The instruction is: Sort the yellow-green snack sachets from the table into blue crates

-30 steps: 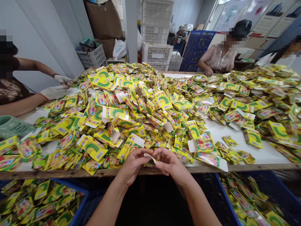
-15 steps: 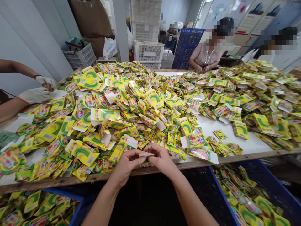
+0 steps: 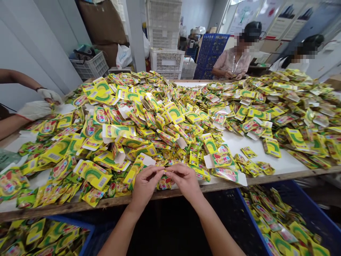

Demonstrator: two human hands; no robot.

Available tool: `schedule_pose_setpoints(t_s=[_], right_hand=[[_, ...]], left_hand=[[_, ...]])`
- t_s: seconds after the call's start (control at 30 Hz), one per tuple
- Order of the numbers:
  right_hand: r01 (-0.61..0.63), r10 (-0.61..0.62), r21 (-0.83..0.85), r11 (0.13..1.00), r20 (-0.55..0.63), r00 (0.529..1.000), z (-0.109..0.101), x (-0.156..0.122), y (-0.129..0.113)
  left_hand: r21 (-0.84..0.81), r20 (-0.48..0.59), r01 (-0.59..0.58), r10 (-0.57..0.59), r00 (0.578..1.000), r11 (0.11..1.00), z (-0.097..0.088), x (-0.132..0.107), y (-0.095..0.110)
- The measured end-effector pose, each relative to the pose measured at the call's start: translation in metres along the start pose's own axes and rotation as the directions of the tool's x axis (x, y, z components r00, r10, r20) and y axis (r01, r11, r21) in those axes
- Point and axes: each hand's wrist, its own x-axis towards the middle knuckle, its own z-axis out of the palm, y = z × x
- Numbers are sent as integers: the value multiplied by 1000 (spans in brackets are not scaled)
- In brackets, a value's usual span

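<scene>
Close to the table's front edge, my left hand (image 3: 146, 185) and my right hand (image 3: 186, 182) pinch a small printed carton (image 3: 164, 183) between thumbs and fingertips. The carton's top end lies under my thumbs, and my fingers hide most of it. Just beyond my hands rises a heap of yellow and green cartons (image 3: 174, 113), some with white end flaps standing out. Small shiny sachets (image 3: 249, 152) lie loose to the right of my right hand. An open-flapped carton (image 3: 222, 157) rests nearer to that hand.
The white table (image 3: 286, 161) has a wooden front edge. Below it stand blue crates of cartons, one at left (image 3: 92, 227) and one at right (image 3: 301, 199). A co-worker's gloved hands (image 3: 36, 109) work at far left. Another person (image 3: 231, 64) sits across the table, before stacked white crates (image 3: 167, 59).
The white flap that showed between my thumbs is out of sight, and the carton's printed face now shows below my fingertips. My hands stay in nearly the same place.
</scene>
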Motion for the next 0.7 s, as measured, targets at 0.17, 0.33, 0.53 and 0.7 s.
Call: schedule_pose_setpoints(t_s=[0.17,0.33,0.53,0.7], right_hand=[[178,-175,-87,980,44,984,-8,-6,-3],[348,-351,-287,893,40,935,-3,-25,0],[433,-395,-526,732,191,899,-18,-38,0],[177,-331,-836,519,-5,944,-78,34,2]], left_hand=[[79,69,-262,257,964,962,-10,-5,-4],[161,174,-415,389,905,895,-15,-15,-17],[165,362,-517,436,824,840,-15,-19,-20],[306,439,-543,390,809,782,-8,-16,-18]])
